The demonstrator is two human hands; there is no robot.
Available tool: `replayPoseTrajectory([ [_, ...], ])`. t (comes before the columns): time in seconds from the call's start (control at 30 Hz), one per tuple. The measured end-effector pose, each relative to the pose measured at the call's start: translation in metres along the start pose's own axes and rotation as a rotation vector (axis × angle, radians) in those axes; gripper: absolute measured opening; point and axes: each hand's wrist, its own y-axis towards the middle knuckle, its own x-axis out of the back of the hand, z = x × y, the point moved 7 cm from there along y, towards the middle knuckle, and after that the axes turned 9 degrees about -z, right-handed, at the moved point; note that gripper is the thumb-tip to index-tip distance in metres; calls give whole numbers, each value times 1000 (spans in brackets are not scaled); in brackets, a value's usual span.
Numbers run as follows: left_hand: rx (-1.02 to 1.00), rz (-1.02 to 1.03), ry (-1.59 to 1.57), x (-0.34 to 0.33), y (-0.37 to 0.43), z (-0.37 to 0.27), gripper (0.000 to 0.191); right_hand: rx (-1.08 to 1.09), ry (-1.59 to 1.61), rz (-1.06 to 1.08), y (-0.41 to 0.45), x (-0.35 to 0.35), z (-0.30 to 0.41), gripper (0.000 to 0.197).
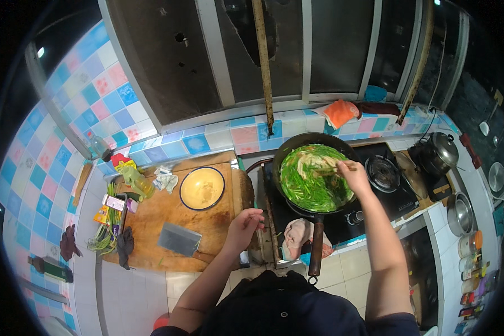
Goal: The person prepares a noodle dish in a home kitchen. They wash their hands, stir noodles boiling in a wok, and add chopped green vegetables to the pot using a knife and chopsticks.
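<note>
My right hand (354,178) grips what look like wooden chopsticks (325,171), their far ends among pale noodle-like strips (310,164) in the wok. Around them, chopped green stalks (304,191) float in liquid. The dark wok (287,145) sits on the left burner of a black gas stove, its wooden handle (316,248) pointing towards me. Loosely curled and holding nothing, my left hand (245,229) hovers by the right edge of a wooden cutting board (151,227). Left of that hand, a cleaver (179,239) lies flat, its handle partly hidden behind my forearm.
A yellow enamel bowl (202,189), a crumpled cloth (165,179) and an oil bottle (138,182) stand on the board. A folded rag (297,237) lies beside the wok handle. At right are a bare burner (382,173), a lidded pot (439,153) and metal bowls (460,214).
</note>
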Motion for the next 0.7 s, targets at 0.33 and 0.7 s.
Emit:
replayPoseTrajectory([
  [0.33, 7, -45, 5, -13, 7, 11, 19, 77, -50, -62, -49, 70, 39, 24],
  [0.7, 50, -111, 13, -45, 1, 16, 19, 123, 107, 154, -68, 23, 71, 27],
])
